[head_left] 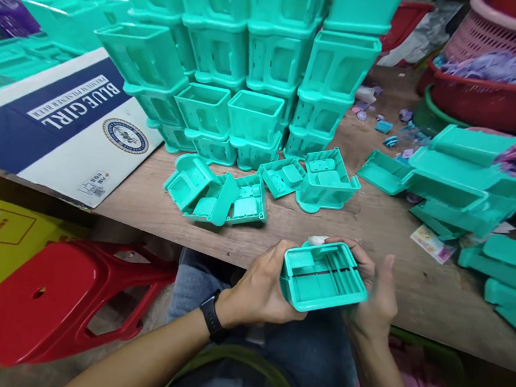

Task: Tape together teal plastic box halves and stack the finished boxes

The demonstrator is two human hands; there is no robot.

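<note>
While your left hand [262, 288] curls its fingers round the left end of a teal box [323, 276], your right hand [375, 290] closes on the right end, fingers wrapped behind and thumb raised beside it. You hold the box over your lap, just in front of the table [370, 225] edge, its ribbed open side facing up. A white scrap [317, 240] shows at the box's far edge; what it is cannot be told. A watch [211, 317] sits on your left wrist. On the table beyond lie loose teal parts [222, 194]; behind them rises a stack [258, 69] of like boxes. More teal trays [467, 173] lie at right, a carton [60, 120] at left, a red stool [56, 297] below it.
</note>
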